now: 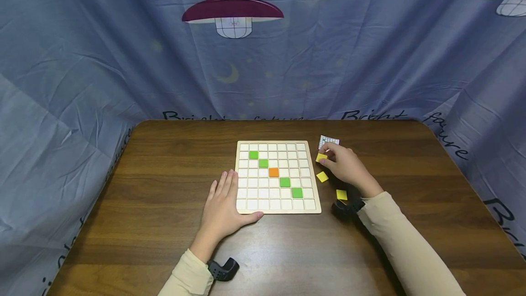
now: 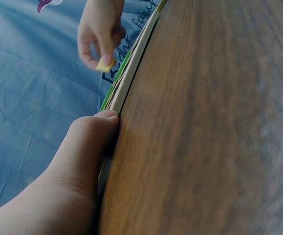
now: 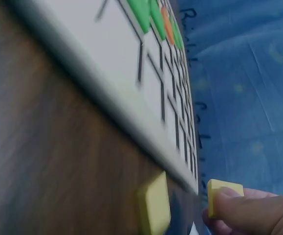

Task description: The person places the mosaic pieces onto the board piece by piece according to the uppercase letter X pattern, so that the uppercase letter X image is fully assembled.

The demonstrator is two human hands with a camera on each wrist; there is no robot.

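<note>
A square wooden grid board lies on the table, filled with white tiles plus several green tiles and one orange tile along a diagonal. My left hand rests at its lower left corner, fingers straight along the left edge and thumb at the front edge. Just beyond the board's right edge, my right hand pinches a yellow tile between thumb and fingers, raised off the table in the left wrist view. Two more yellow tiles lie below it, one close to the board and one near the right wrist.
A small printed grid card lies behind the right hand, partly covered by it. The brown wooden table extends around the board. A blue printed curtain hangs along its back and sides.
</note>
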